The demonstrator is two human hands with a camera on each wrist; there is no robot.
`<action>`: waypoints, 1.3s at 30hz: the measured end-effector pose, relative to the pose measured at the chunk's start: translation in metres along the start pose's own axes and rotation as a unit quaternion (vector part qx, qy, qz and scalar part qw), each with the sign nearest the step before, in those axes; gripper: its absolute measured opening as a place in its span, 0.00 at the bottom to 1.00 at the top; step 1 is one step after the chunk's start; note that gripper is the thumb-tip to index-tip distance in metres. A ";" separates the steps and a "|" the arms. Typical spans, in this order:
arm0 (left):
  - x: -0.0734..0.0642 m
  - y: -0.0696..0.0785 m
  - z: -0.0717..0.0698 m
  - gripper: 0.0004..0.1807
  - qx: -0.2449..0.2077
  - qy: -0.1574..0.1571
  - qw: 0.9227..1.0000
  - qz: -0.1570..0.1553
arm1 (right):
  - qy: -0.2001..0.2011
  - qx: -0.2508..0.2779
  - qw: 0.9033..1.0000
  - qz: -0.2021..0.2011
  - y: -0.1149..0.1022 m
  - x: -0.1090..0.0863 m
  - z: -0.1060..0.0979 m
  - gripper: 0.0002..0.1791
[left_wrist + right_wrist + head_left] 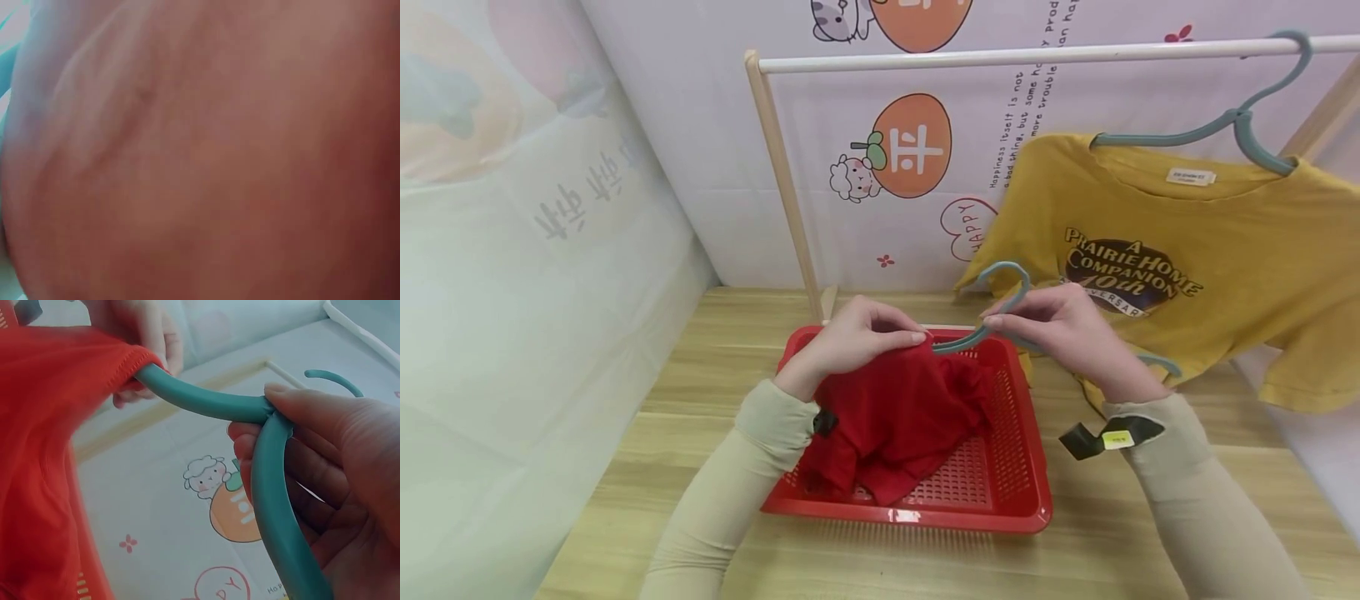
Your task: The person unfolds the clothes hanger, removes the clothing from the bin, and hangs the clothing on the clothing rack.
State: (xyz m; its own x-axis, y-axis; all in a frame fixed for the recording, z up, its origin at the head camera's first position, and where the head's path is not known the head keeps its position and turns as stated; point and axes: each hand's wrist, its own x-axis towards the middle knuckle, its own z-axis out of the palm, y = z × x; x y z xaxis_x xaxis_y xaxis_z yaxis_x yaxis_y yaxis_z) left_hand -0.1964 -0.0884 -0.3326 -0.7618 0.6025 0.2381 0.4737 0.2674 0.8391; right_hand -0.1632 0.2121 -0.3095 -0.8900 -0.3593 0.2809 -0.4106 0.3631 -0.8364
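Observation:
A teal clothes hanger [206, 403] is held by my right hand [1067, 333], thumb and fingers gripping it where the hook meets the arms. One arm of the hanger runs into the stitched edge of a red garment [902, 417]. My left hand [850, 337] pinches that edge close to where the hanger enters. Most of the garment hangs down into a red plastic basket [925, 518] below my hands. The hanger's other arm passes behind my right hand and its tip shows to the right of the wrist. Blurred skin fills the left wrist view.
Behind the basket stands a clothes rack with a white rail [970, 58] and a wooden post [786, 183]. A yellow T-shirt [1240, 242] hangs from it on another teal hanger [1180, 137], at the right. A printed backdrop [715, 125] covers the wall; the tabletop [677, 433] is wood-grained.

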 end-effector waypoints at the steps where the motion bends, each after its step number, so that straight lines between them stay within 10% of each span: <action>1: 0.001 0.000 0.001 0.06 0.000 -0.001 1.000 0.007 | -0.002 0.000 1.000 0.004 -0.001 0.000 0.002 0.07; 7: 0.007 0.002 0.007 0.06 -0.005 -0.018 0.999 0.038 | -0.003 -0.004 1.000 -0.004 -0.003 0.002 0.010 0.06; 15: 0.001 0.011 0.003 0.11 0.021 -0.002 1.000 -0.019 | 0.024 0.000 1.000 -0.015 0.003 0.004 0.007 0.06; 30: 0.004 0.005 0.004 0.05 0.073 0.049 0.996 0.012 | 0.046 -0.004 0.999 0.017 -0.001 0.006 0.004 0.08; 39: 0.007 0.013 0.013 0.09 0.068 0.030 0.997 0.026 | 0.014 0.017 0.999 -0.032 -0.004 0.016 0.024 0.06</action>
State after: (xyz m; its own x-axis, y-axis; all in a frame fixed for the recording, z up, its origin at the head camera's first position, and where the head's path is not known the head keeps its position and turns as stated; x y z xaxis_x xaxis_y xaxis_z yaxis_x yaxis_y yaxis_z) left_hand -0.1901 -0.0707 -0.3267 -0.7580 0.5731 0.3114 0.5656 0.3399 0.7514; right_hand -0.1712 0.1838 -0.3127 -0.8673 -0.3570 0.3469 -0.4603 0.3097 -0.8320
